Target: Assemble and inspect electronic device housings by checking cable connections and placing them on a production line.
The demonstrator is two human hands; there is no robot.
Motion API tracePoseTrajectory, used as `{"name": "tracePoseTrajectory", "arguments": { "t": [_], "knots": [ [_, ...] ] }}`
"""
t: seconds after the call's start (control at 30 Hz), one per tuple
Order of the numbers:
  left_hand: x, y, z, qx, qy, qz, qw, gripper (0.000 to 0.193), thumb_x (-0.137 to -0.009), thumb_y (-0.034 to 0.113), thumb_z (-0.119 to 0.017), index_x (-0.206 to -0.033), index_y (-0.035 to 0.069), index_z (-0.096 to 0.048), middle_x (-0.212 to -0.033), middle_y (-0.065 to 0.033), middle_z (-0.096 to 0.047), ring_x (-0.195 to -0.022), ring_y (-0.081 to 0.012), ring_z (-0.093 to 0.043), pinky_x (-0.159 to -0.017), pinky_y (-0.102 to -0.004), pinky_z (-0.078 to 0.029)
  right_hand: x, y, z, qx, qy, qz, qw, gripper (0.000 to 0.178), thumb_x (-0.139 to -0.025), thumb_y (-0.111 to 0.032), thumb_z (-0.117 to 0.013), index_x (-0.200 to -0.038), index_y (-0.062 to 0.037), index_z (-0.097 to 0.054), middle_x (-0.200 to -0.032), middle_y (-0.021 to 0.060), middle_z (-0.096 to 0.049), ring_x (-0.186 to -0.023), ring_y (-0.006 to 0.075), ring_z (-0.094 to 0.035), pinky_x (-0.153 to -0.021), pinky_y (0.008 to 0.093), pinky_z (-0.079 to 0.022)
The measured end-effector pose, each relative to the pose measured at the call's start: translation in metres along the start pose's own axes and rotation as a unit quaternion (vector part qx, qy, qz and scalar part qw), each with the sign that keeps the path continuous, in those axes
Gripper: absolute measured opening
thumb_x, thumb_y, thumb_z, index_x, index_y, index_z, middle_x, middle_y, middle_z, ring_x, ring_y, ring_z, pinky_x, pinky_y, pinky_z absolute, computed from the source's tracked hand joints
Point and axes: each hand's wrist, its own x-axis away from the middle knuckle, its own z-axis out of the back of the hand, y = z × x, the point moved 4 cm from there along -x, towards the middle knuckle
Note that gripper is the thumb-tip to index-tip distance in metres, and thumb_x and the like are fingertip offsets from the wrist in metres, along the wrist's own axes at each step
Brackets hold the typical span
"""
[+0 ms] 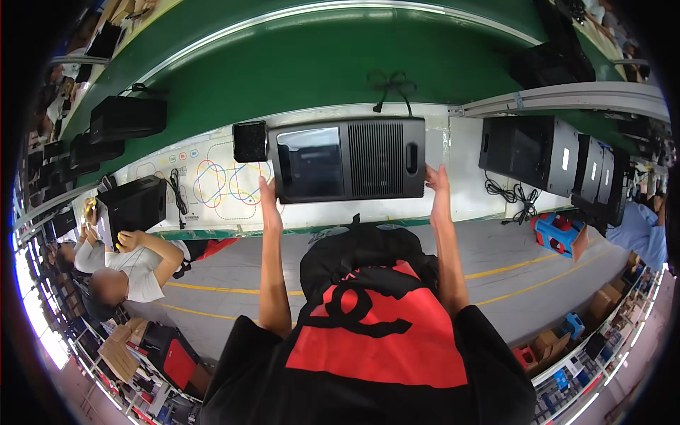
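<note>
A black box-shaped machine (386, 159) lies in front of me on the white bench strip. It has a glossy dark panel at its left, a ribbed vent grille in the middle and a handle slot at its right end. My left hand (270, 207) presses against its near left corner, and my right hand (438, 181) grips its right end. The fingertips of both are partly hidden at its sides. From its far side a bundled black power cord (392, 85) runs onto the green surface. Touching its left end is a small black square tray (250, 142).
More black machines stand at the right (528, 152) and far left (127, 117). A co-worker (134, 273) handles another black machine (134, 205) at the left. Coiled cords (520, 198) hang over the bench's right part. A blue and red stool (559, 234) stands on the floor.
</note>
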Motion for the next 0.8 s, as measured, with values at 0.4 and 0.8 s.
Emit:
{"name": "tracePoseTrajectory", "arguments": {
  "t": [0.4,0.8],
  "knots": [
    [-0.027,0.023,-0.024,-0.133,-0.027,-0.053,0.989,0.044,-0.091,0.012,-0.060,-0.131,-0.004,-0.049,-0.114,-0.0083,-0.063,-0.099,-0.0116,-0.054,-0.091,-0.0221,-0.039,-0.061,-0.022,-0.017,0.048,0.030,0.035,0.998,0.042,-0.090,-0.025,-0.053,-0.121,0.0042,-0.058,-0.112,0.0072,-0.062,-0.102,0.0163,-0.053,-0.092,0.0301,-0.037],
    [-0.151,-0.002,0.056,-0.243,0.138,-0.222,0.934,0.037,-0.090,0.022,-0.059,-0.116,-0.003,-0.059,-0.100,-0.0160,-0.065,-0.095,-0.0232,-0.060,-0.085,-0.0332,-0.046,-0.032,0.025,0.016,0.030,0.111,0.101,0.988,0.037,-0.093,-0.020,-0.054,-0.124,-0.0008,-0.056,-0.121,0.0104,-0.060,-0.109,0.0192,-0.057,-0.095,0.0315,-0.042]
  ]
}}
